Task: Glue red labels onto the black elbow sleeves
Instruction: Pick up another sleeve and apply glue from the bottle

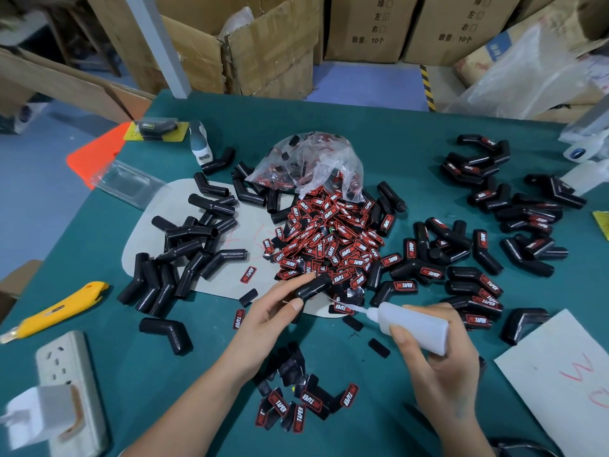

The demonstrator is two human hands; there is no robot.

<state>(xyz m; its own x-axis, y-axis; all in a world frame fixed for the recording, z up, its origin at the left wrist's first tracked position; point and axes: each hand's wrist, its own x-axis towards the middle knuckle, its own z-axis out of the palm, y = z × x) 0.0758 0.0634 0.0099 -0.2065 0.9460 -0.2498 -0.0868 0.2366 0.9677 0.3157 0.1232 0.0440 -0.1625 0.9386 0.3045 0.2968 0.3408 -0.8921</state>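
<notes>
The left hand [273, 311] holds one black elbow sleeve [313, 286] with curled fingers, just below the pile of red labels [329, 239]. The right hand [441, 357] grips the glue bottle [412, 326], right of the sleeve, its nozzle pointing toward it.

A yellow utility knife [56, 311] is lying on the green table [412, 140] at nine o'clock, its tip pointing toward eight o'clock. A white power strip [71, 384] is sitting at seven o'clock with a white plug [36, 413] seated in it. An empty clear blister pack [127, 183] is resting at ten o'clock over an orange sheet [95, 153]. Brown cardboard boxes [270, 44] are standing beyond the table at twelve o'clock. White paper with red marks [566, 380] is lying at four o'clock.
</notes>
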